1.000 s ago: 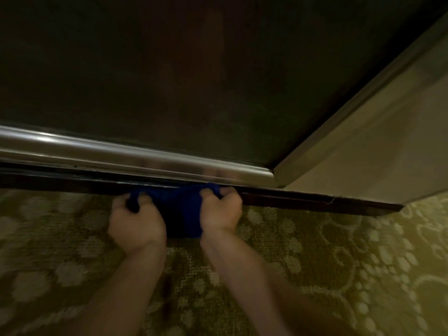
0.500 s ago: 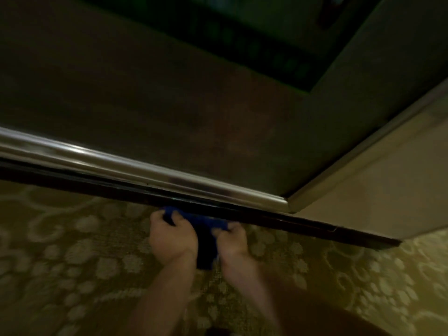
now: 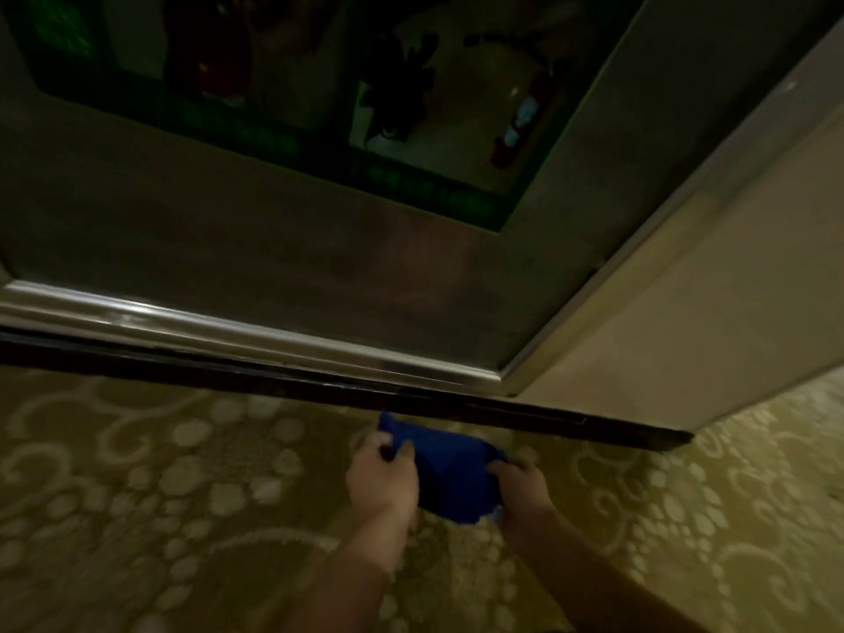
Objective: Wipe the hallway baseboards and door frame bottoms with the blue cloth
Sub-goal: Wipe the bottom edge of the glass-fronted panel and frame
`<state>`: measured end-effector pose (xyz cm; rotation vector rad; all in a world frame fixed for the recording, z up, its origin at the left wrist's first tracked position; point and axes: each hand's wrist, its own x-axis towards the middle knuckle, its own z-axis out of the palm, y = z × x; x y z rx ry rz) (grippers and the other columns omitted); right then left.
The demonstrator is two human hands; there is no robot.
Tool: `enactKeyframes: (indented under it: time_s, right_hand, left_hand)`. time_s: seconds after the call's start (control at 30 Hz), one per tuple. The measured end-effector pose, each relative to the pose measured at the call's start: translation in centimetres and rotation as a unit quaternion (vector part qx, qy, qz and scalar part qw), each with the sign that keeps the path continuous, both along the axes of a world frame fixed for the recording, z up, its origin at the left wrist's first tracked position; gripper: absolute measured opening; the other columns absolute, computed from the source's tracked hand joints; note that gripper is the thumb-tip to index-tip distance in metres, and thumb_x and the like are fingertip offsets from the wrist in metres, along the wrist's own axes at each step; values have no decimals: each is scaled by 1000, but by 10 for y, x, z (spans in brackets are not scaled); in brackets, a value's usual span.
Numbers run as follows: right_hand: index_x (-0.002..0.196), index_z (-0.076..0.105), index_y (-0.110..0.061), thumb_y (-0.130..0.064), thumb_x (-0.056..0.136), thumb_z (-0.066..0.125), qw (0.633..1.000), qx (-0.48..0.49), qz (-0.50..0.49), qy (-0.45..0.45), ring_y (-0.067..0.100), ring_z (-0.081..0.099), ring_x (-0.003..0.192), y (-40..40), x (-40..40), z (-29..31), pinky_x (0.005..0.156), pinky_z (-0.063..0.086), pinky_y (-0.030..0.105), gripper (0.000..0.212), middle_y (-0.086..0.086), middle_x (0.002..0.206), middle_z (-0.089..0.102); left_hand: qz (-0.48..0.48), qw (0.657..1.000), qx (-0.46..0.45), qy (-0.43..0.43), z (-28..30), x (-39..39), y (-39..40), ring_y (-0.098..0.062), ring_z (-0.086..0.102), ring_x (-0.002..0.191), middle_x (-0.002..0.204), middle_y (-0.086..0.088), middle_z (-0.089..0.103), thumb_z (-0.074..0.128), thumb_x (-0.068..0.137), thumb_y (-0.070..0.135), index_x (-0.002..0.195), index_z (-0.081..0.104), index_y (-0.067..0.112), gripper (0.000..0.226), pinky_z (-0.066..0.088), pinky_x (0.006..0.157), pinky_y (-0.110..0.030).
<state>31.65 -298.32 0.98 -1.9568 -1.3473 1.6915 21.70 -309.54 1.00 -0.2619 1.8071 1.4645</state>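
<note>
We see a dim, warm-tinted scene. Above the metal strip (image 3: pixel 255 333), which carries a bright streak of glare, the wall panel falls into near darkness. Below it the carpet (image 3: pixel 137 472) is brighter yet softly blurred, and straight lines bow toward the edges.

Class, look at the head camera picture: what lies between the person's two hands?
In the head view, the blue cloth spans the gap, gripped at one edge by the left hand and at the other by the right hand.
</note>
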Motion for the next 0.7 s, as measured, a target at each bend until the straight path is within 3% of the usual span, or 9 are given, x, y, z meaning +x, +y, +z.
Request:
enactKeyframes:
  time_s: [0.07,0.13,0.23,0.37,0.47,0.53,0.63,0.7]
  right_hand:
    - [107,50,-3,0,89,57,999,-26,-45,1,35,58,105,-12,6,-12,92,51,51,20,18,117,58]
    - [113,53,-6,0,90,56,995,-62,-76,5,36,56,108,-18,4,-17,99,47,51,23,17,118,57]
    - [99,59,-12,-4,87,61,993,-81,-71,52,30,55,103,-12,-14,-23,101,44,48,14,12,113,58]
    - [95,61,-27,-11,83,67,978,-107,-97,149,34,58,108,0,-43,-23,98,47,56,20,11,115,60]
    - [92,59,-20,-6,87,63,970,-166,-69,163,34,61,102,-6,-68,-24,81,54,46,15,15,111,62]
    - [89,56,-19,-5,89,60,970,-188,-58,140,29,58,97,-16,-87,-31,72,51,39,14,12,107,60]
    - [96,52,-16,-2,90,59,964,-195,-112,145,29,53,100,-32,-110,-46,92,48,43,17,9,104,55]
    - [105,51,-14,-2,91,58,972,-128,-149,130,28,54,100,-30,-113,-51,93,46,40,20,12,111,56]
  left_hand:
    - [-4,999,-33,-15,-11,6,-9,-20,58,86,94,-4,62,59,92,24,93,62,17,7,45,81,-32]
    - [14,997,-53,-56,-23,0,-20,-27,60,95,99,-9,63,62,91,23,91,63,17,6,48,94,-40]
    - [21,997,-46,-63,-26,-19,-33,-26,61,91,102,-10,62,64,89,19,87,61,17,5,49,96,-46]
    - [-46,999,-7,13,-8,-49,-42,-24,61,84,89,-10,61,62,89,5,83,59,1,8,52,74,-34]
    - [-176,982,-62,43,2,-79,-53,-25,65,85,96,-16,68,63,88,5,88,63,-2,7,52,67,-28]
    - [-158,983,-73,59,-4,-101,-59,-25,65,86,99,-16,69,64,88,5,89,66,4,3,52,72,-32]
    - [-98,991,-45,82,-16,-121,-58,-22,66,94,99,-9,69,64,89,12,92,68,10,5,53,80,-32]
    - [-95,992,-4,80,-30,-126,-53,-22,65,98,99,-8,70,64,89,13,90,69,10,6,52,83,-31]
